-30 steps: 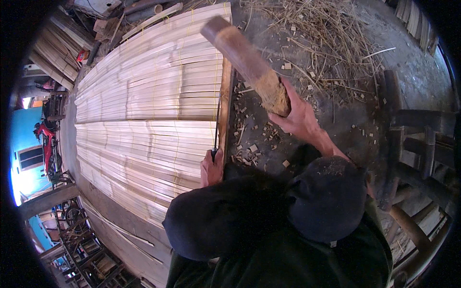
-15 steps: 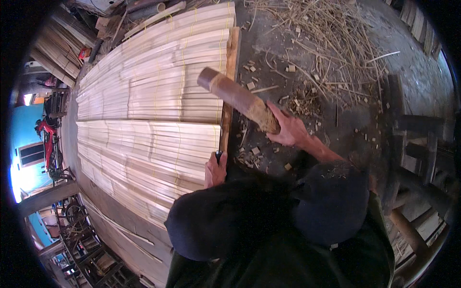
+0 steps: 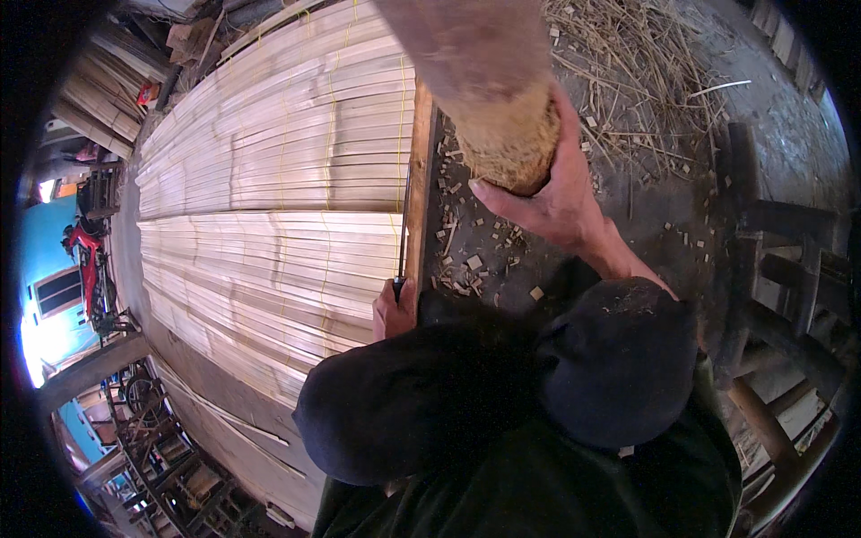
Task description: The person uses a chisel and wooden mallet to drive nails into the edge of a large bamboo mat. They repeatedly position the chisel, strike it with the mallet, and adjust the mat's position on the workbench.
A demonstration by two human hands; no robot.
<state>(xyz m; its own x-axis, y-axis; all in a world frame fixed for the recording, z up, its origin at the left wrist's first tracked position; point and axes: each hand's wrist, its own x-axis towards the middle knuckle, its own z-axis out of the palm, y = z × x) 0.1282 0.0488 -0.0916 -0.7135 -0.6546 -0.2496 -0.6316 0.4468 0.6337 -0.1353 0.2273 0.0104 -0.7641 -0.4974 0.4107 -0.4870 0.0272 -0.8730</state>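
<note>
- Knife (image 3: pixel 405 215) with a black handle, at the centre of the view, by the right-hand ends of a mat of pale slats (image 3: pixel 269 166) and beside a wooden board (image 3: pixel 420 143). Whether the blade touches the slats cannot be told.
- Left hand (image 3: pixel 395 309), closed in a fist around the knife handle.
- Right hand (image 3: pixel 565 193), thumb and fingers spread wide around the rough end of a thick wooden club (image 3: pixel 484 81); some fingers are hidden behind it. The club is raised above the floor, right of the board.
- Risk, as a judgement: a club brought down off line could miss the thin blade and hit the left hand, since the fist sits so near on the same line. A glancing blow could tip the blade or split a slat. The club's thickness may also strain the right hand's hold and let it twist.
- Direction: the knife's long axis runs away from the person, tip far, handle near, crosswise to the slats, which lie left to right. Which way its edge faces is unclear.
- The club slants up and slightly left from the right hand, its far end cut off by the top of the view.
</note>
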